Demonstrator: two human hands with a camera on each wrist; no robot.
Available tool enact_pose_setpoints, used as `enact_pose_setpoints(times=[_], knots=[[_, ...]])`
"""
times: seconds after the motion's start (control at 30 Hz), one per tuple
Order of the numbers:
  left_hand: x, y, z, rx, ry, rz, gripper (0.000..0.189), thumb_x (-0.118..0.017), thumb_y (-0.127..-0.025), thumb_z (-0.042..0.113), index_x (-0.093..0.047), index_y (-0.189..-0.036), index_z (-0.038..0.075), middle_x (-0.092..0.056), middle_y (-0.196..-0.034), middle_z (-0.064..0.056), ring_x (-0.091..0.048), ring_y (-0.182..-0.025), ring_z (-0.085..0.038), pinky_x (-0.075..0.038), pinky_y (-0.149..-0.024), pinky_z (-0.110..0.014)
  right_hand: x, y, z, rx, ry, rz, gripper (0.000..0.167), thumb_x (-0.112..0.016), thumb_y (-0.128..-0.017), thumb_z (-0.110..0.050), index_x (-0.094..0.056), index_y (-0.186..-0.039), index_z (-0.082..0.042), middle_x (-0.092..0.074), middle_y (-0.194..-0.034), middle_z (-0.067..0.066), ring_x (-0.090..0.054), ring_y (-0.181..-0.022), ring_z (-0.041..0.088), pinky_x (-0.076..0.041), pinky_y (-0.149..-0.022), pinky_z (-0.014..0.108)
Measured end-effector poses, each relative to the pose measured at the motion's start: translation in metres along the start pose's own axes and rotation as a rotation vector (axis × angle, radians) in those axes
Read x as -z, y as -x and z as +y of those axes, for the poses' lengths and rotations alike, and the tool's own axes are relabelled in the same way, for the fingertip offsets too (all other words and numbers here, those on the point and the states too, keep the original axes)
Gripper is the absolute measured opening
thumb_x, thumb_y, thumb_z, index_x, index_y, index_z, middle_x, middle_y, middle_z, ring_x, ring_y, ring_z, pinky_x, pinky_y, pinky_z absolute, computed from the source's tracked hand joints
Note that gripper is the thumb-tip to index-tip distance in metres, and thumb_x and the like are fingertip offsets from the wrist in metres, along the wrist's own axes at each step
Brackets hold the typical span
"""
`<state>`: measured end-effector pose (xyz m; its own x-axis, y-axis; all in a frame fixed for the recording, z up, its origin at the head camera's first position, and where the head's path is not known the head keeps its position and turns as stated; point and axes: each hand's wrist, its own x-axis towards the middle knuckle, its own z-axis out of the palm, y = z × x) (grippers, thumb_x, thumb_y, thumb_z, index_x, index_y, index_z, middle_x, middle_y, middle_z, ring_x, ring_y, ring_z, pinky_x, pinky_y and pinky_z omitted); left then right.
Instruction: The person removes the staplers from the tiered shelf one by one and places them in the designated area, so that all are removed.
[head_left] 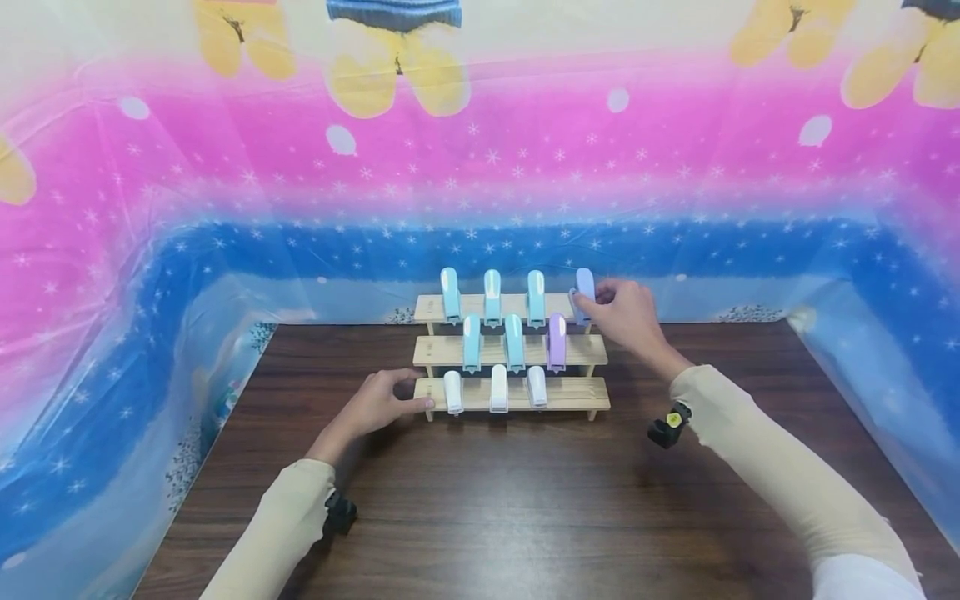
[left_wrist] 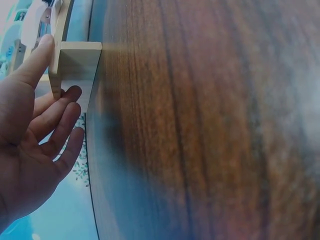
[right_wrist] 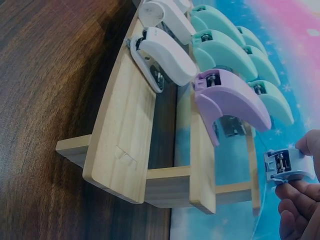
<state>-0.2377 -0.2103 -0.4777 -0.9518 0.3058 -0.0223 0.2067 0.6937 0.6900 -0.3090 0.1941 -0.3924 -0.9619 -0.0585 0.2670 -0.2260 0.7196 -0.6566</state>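
My left hand (head_left: 381,403) pinches the left end of the lowest plank of a three-step wooden stand (head_left: 570,393), thumb on top. Its other fingers (left_wrist: 67,122) are loosely bent below the plank. At the right end of the top step my right hand (head_left: 626,312) holds a lavender-blue hole punch (head_left: 584,287) between thumb and fingers. In the right wrist view the spring end of this hole punch (right_wrist: 282,164) faces the camera. A purple hole punch (head_left: 557,342) stands on the middle step, just in front.
Mint hole punches (head_left: 492,297) line the top and middle steps. White hole punches (head_left: 498,388) stand on the bottom step. The stand sits on a dark wooden table (head_left: 510,500), close to a colourful printed cloth (head_left: 480,183) behind it.
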Motion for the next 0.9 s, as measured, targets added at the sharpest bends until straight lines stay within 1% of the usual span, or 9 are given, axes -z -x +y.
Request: enact_pose_setpoints(times=[0.23,0.47,0.67,0.7,0.9], knots=[[-0.001,0.002,0.0,0.01,0.001,0.006,0.061,-0.078,-0.091,0.043,-0.064,-0.134,0.003,-0.066,-0.132,-0.019,-0.062,-0.122,-0.034,-0.05,-0.1,-0.055,0.01,0.004,-0.002,-0.006,0.006,0.025,0.043,-0.074,-0.091,-0.044,-0.075,-0.106,-0.004,-0.076,-0.093,0.01,-0.07,-0.078,0.023,-0.053,-0.064,0.033],[-0.001,0.001,0.0,0.012,0.002,0.005,0.059,-0.079,-0.09,0.043,-0.066,-0.133,0.005,-0.067,-0.13,-0.017,-0.063,-0.121,-0.033,-0.05,-0.1,-0.055,0.025,0.01,-0.003,-0.012,-0.006,0.032,0.046,-0.073,-0.092,-0.044,-0.074,-0.11,-0.002,-0.076,-0.095,0.013,-0.068,-0.077,0.024,-0.054,-0.061,0.034],[-0.001,-0.002,0.001,0.002,-0.009,0.01,0.059,-0.079,-0.09,0.045,-0.067,-0.132,0.005,-0.067,-0.131,-0.017,-0.062,-0.123,-0.034,-0.05,-0.1,-0.056,0.038,0.014,0.003,-0.014,0.021,0.056,0.046,-0.074,-0.092,-0.044,-0.074,-0.11,-0.002,-0.076,-0.096,0.015,-0.069,-0.078,0.026,-0.054,-0.061,0.034],[-0.001,-0.002,0.0,0.0,-0.01,0.011,0.059,-0.079,-0.09,0.045,-0.067,-0.132,0.005,-0.067,-0.131,-0.017,-0.062,-0.123,-0.034,-0.05,-0.1,-0.056,0.04,0.015,0.004,-0.019,0.026,0.057,0.047,-0.073,-0.092,-0.045,-0.074,-0.11,-0.002,-0.076,-0.096,0.014,-0.069,-0.079,0.026,-0.054,-0.064,0.035],[-0.001,-0.003,-0.001,-0.011,-0.01,0.009,0.059,-0.079,-0.089,0.044,-0.067,-0.131,0.005,-0.067,-0.131,-0.017,-0.062,-0.123,-0.034,-0.05,-0.1,-0.055,0.047,0.022,0.014,-0.036,0.03,0.077,0.047,-0.073,-0.092,-0.045,-0.074,-0.111,-0.001,-0.076,-0.097,0.016,-0.069,-0.08,0.027,-0.053,-0.065,0.035]])
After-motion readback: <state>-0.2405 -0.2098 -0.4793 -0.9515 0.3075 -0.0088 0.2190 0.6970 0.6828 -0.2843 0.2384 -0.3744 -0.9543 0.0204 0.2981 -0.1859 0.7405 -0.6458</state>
